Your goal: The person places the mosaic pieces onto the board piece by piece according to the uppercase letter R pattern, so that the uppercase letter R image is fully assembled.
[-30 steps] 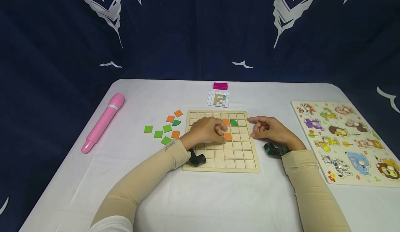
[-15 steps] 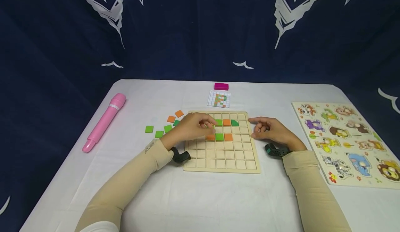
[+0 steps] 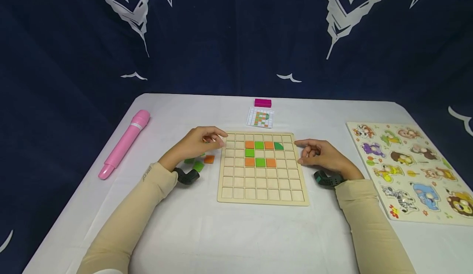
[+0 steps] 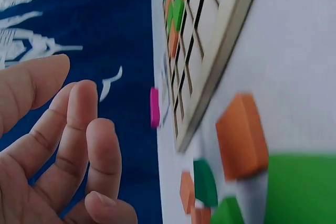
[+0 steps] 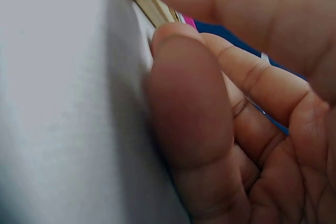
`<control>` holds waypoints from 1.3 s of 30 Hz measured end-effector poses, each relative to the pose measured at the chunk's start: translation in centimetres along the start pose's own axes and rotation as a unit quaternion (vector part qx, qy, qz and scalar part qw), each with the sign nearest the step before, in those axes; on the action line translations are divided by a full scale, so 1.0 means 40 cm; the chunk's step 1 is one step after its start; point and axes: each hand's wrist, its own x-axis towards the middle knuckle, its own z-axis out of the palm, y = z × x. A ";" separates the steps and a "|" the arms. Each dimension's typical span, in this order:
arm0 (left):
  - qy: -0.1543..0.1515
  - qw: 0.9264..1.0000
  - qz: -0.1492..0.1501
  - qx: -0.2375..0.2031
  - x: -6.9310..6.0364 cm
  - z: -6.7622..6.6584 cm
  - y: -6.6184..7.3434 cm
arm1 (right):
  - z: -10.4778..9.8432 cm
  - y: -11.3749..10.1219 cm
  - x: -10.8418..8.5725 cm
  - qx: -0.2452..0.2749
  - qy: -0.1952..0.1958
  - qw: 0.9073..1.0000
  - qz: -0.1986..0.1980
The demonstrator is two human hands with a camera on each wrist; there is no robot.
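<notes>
A wooden grid board lies on the table with orange, green and dark-green tiles set in its upper squares. Just off its left side my left hand hovers, fingers loosely bent, over loose tiles; the left wrist view shows nothing between thumb and fingers. Under it an orange tile and a green tile stay visible, others being partly hidden. A dark-green curved tile shows in the left wrist view. My right hand rests at the board's right edge with relaxed fingers, holding nothing.
Behind the board are a printed pattern card and a magenta block. A pink microphone-shaped object lies at the left. An animal puzzle board occupies the right side of the table.
My left hand has moved left from over the board to above the loose tiles, uncovering orange and green tiles in the grid. My right hand keeps its place at the board's edge.
</notes>
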 end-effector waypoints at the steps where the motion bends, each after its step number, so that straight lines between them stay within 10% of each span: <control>1: 0.003 1.000 -0.003 -0.003 -0.002 -0.005 -0.005 | 0.000 0.000 0.000 -0.001 0.000 1.000 0.000; 24: 0.041 0.991 -0.100 0.081 -0.005 -0.039 -0.086 | 0.003 0.004 0.000 0.002 0.002 1.000 -0.020; 39: 0.024 0.985 -0.081 0.147 -0.007 -0.036 -0.101 | 0.002 0.002 -0.003 0.006 0.000 1.000 -0.014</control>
